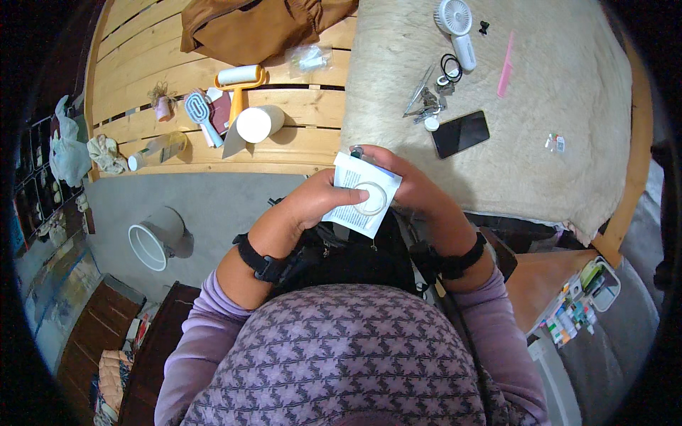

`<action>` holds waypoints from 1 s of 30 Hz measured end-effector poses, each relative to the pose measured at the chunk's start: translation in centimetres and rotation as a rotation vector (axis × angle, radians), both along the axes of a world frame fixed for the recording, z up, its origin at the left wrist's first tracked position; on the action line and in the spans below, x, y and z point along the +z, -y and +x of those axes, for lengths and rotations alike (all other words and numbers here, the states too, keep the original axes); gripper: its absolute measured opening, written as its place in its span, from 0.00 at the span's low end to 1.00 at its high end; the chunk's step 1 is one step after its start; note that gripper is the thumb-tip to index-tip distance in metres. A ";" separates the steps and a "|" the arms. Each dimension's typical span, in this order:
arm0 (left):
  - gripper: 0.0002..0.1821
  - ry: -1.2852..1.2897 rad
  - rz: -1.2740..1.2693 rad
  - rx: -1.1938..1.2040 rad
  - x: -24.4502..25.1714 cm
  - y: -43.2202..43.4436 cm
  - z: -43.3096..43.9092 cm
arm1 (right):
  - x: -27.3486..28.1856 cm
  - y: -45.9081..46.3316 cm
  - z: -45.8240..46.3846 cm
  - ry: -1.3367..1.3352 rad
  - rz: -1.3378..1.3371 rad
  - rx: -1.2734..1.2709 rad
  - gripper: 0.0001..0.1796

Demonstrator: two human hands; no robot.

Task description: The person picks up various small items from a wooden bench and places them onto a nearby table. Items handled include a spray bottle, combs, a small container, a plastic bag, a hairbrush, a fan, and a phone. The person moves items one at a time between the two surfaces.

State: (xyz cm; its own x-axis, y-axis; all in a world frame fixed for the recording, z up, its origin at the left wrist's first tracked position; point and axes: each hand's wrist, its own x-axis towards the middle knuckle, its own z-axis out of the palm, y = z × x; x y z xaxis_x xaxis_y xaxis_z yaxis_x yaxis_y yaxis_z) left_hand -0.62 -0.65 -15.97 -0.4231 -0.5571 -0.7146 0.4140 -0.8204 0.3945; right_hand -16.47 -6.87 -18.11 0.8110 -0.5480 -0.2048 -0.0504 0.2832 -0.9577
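Observation:
My left hand (pixel 318 196) holds a white paper packet (pixel 347 212) covered in small print. Its thumb presses a white ring-shaped roll (pixel 377 198), perhaps tape, flat against the packet's face. Behind the packet's right edge is my right hand (pixel 393 173), with its fingers partly hidden. A small dark object with a clear part (pixel 356 152) shows at its fingertips, above the packet's top edge. Both hands are close together, just off the bed's front edge. A black smartphone (pixel 461 134) lies on the fleecy cover beyond my right hand.
On the wooden slats (pixel 309 112) are a lint roller (pixel 240 80), a white paper roll (pixel 260 124), a blue hairbrush (pixel 200 111) and a bottle (pixel 160 149). The cover (pixel 543 181) bears a handheld fan (pixel 455 26), a pink comb (pixel 506 64) and tweezers (pixel 419 89). A bucket (pixel 152 242) stands at left.

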 end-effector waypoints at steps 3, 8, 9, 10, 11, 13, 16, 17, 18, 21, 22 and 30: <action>0.20 0.044 0.029 -0.026 -0.2 0.3 0.0 | -1.3 1.8 -1.6 -0.148 0.110 0.138 0.25; 0.20 0.053 0.057 0.053 0.0 -0.2 1.2 | -6.0 7.3 -5.6 -0.825 -0.096 -0.473 0.24; 0.20 0.060 0.057 0.078 -0.1 -0.3 1.4 | -7.1 8.2 -6.1 -1.076 -0.251 -0.508 0.27; 0.20 0.047 0.057 0.114 -0.1 -0.5 1.7 | -8.3 8.9 -6.1 -1.103 -0.252 -0.485 0.29; 0.20 0.043 0.055 0.124 -0.2 -0.6 1.9 | -9.3 9.5 -6.0 -1.205 -0.200 -0.475 0.31; 0.19 0.046 0.076 0.130 -0.2 -1.0 2.2 | -10.9 9.9 -6.0 -1.331 -0.156 -0.499 0.35; 0.19 0.067 0.065 0.118 -0.2 -1.3 2.2 | -13.0 10.3 -5.5 -1.287 -0.023 -0.649 0.40; 0.19 0.088 0.076 0.103 -0.1 -1.5 2.2 | -13.4 10.4 -5.6 -1.265 0.024 -0.662 0.36; 0.18 0.063 0.093 0.118 0.0 -1.6 2.1 | -13.8 10.5 -5.8 -1.233 0.071 -0.670 0.32; 0.18 0.045 0.080 0.148 0.2 -1.8 2.1 | -14.6 10.7 -6.4 -1.212 0.109 -0.686 0.23; 0.18 0.040 0.075 0.156 0.3 -1.8 2.2 | -14.6 10.2 -6.7 -1.202 0.078 -0.708 0.22; 0.18 0.020 0.074 0.231 0.1 -2.1 3.5 | -13.5 7.8 -7.1 -1.008 -0.130 -0.857 0.21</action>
State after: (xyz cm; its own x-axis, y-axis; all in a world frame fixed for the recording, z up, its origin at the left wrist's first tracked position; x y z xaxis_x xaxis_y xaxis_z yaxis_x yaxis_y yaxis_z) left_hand 2.92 1.46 -15.88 -0.2758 -0.5833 -0.7640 0.5868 -0.7317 0.3468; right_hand -23.59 -14.62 -31.59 -0.2727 -0.8673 -0.4165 -0.6019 0.4915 -0.6294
